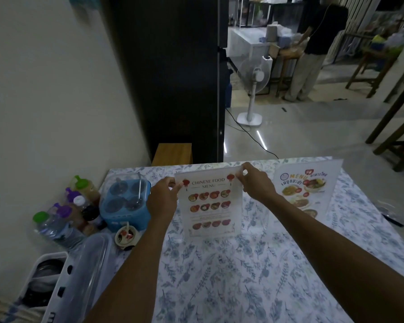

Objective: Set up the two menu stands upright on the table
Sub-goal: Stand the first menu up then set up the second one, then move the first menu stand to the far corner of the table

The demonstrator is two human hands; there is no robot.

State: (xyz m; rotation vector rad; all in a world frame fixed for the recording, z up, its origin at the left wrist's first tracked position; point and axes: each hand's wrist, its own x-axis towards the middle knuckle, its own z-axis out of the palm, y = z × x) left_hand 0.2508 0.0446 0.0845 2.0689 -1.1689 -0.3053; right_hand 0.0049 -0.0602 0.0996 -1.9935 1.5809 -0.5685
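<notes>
My left hand (162, 199) pinches top left corner of Chinese food menu stand (209, 203); my right hand (257, 183) pinches top right corner. Stand upright mid-table (243, 271), clear plastic, white sheet, 3 rows of 4 dish photos. Second menu stand (307, 186) upright at far right, colourful dishes.
</notes>
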